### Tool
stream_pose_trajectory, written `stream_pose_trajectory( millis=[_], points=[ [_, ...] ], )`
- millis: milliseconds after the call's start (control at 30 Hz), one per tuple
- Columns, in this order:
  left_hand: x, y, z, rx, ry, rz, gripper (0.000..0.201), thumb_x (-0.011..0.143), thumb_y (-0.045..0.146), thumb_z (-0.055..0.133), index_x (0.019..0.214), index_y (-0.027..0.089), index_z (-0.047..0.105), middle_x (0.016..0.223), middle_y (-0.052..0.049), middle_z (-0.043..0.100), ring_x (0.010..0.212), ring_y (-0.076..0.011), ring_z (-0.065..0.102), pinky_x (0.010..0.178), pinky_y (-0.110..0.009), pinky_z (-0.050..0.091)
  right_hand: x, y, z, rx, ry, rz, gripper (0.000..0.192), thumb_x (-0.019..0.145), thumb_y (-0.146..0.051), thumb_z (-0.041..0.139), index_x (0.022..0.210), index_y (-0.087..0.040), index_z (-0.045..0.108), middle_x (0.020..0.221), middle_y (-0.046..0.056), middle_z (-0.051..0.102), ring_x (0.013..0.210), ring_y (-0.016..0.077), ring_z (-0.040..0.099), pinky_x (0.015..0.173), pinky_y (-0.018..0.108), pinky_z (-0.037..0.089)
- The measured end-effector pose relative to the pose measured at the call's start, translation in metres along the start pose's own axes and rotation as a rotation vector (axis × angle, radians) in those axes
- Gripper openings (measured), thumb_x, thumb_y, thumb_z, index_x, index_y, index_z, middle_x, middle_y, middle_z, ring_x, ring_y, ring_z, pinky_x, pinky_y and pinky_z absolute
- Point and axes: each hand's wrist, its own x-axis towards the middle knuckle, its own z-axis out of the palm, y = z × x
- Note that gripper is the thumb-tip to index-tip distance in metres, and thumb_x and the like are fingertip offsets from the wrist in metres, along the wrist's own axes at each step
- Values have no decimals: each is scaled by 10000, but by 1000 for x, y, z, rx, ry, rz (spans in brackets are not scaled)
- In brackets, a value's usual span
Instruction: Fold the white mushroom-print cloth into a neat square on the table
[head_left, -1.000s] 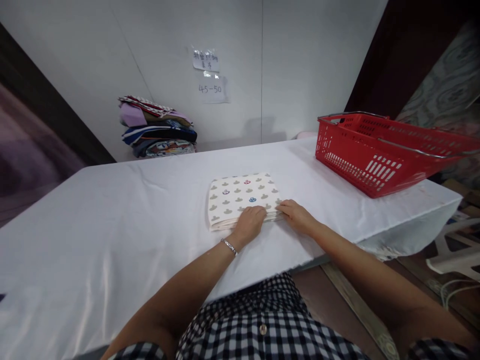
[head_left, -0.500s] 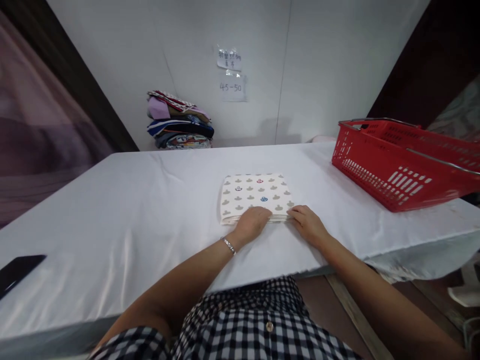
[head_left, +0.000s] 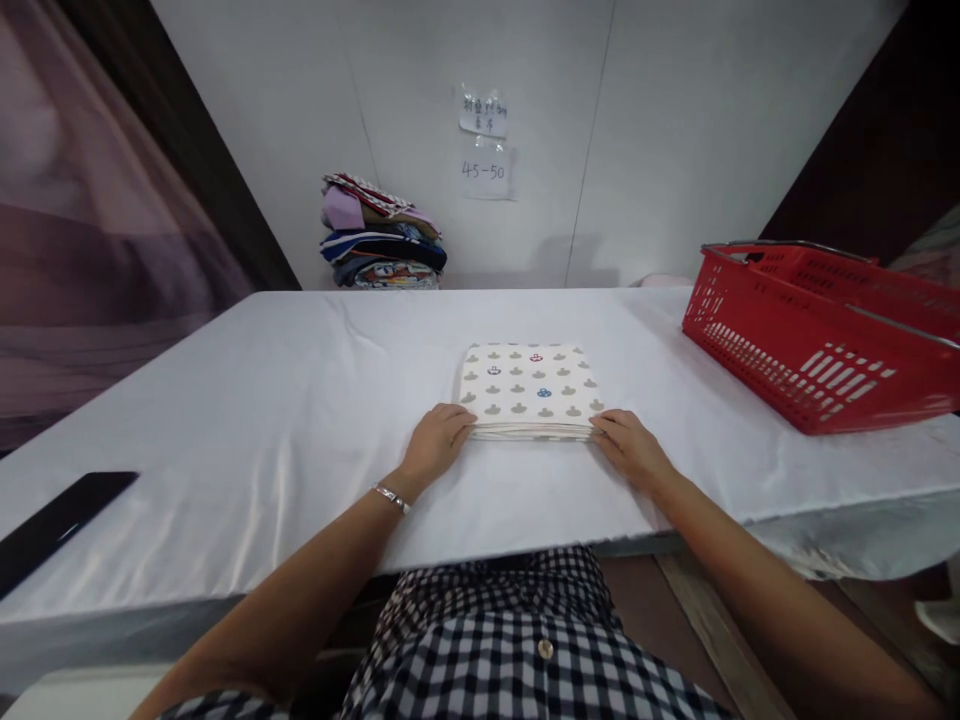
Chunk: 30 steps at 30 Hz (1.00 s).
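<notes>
A folded white cloth (head_left: 529, 388) printed with grey, red and blue motifs lies flat in front of me, its stacked layers showing along the near edge. My left hand (head_left: 439, 440) pinches the near left corner between thumb and fingers. At the near right corner, my right hand (head_left: 631, 450) grips the cloth the same way. The fingertips of both hands are partly hidden at the layers. A silver bracelet (head_left: 391, 497) circles my left wrist.
A white sheet covers the table (head_left: 337, 400). The red plastic basket (head_left: 817, 340) with metal handles stands at the right. A flat black object (head_left: 67, 520) lies at the left. Folded fabrics (head_left: 382, 235) are piled at the back, near paper signs (head_left: 485, 170) on the wall.
My left hand has slid left along the near edge, from its middle to the left corner. My right hand stays at the right corner. The view has shifted slightly left.
</notes>
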Motion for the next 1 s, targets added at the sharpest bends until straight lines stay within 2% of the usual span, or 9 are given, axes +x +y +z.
stream_pose_trajectory(
  millis=[167,233,367,533,767,1000],
  points=[
    [4,12,1,-63,79,-9,183,894,238,481,992,211,634,1000,-53,632,958,-181,552,839,-356,470,10,-16,-4,-88,93,-20,298,901,-273,447,1142,-184,598,1097,116,596,1027,250,523,871,405,448],
    [10,19,5,-62,71,23,182,891,230,490,1006,211,629,1010,-52,632,966,-183,547,843,-361,458,18,-26,-2,-91,98,-47,277,902,-263,447,1102,-178,620,1094,116,604,1031,249,524,874,400,436],
    [23,29,14,-36,-30,77,168,883,237,512,1000,215,631,1005,-49,629,963,-190,534,833,-364,439,37,-45,6,-57,39,-72,255,913,-281,446,1026,-184,652,1041,99,630,970,228,545,856,379,422],
    [35,28,20,6,-130,71,185,909,263,473,889,208,648,904,-36,628,874,-181,535,779,-345,423,51,-54,17,-33,-58,-16,255,916,-291,448,1009,-202,668,1008,78,640,936,212,546,833,361,414],
    [36,27,20,-3,-138,81,261,942,270,397,861,205,636,867,-29,619,834,-171,520,762,-335,405,49,-56,22,101,-25,74,231,901,-289,475,934,-212,690,960,64,641,894,202,542,824,352,418],
    [40,28,19,-25,-177,68,183,893,321,507,870,212,653,857,-32,616,822,-182,524,743,-347,399,60,-60,14,72,-160,82,215,884,-272,491,970,-229,683,961,53,635,900,203,531,808,340,421]
  ],
)
